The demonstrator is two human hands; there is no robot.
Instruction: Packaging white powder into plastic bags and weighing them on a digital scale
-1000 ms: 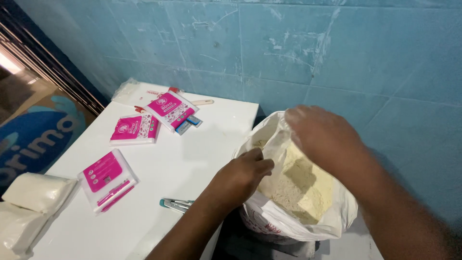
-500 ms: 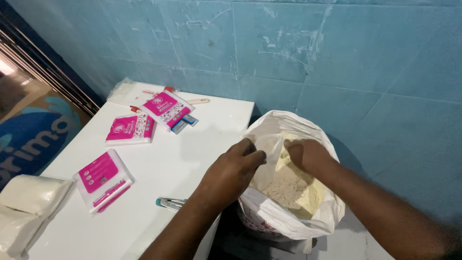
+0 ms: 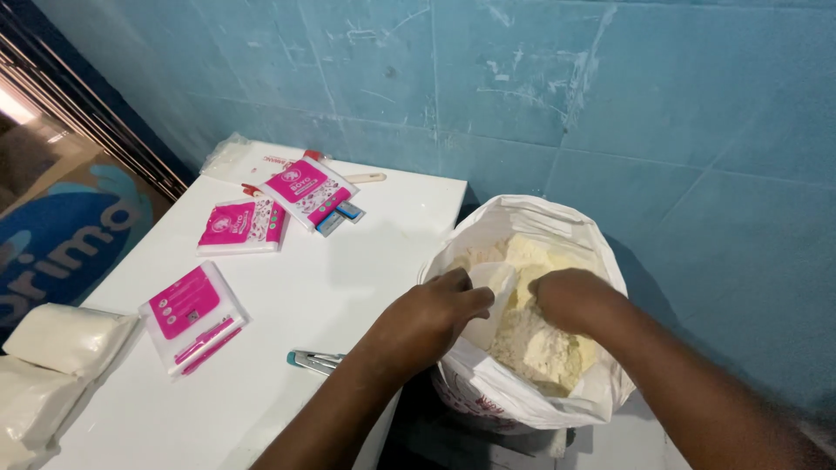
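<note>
A person looks down at their own two hands working in a big white sack (image 3: 522, 396) of pale yellow powder (image 3: 544, 339), which stands open just past the right edge of a white worktop (image 3: 340, 261), against a blue tiled wall (image 3: 557, 78). The left hand (image 3: 431, 318) pinches a small clear bag (image 3: 494, 296) at the sack's near rim, its grip closed on the bag's edge so the mouth gapes toward the powder. The right hand (image 3: 566, 298) is curled down into the powder beside the bag; whether it holds anything cannot be told. On the worktop, well apart from the hands, lie three flat pink-and-white packets (image 3: 193, 315), kept within reach, and a small metal clip (image 3: 313, 359) near the left forearm. Filled white bags (image 3: 61, 339) sit at the left edge.
</note>
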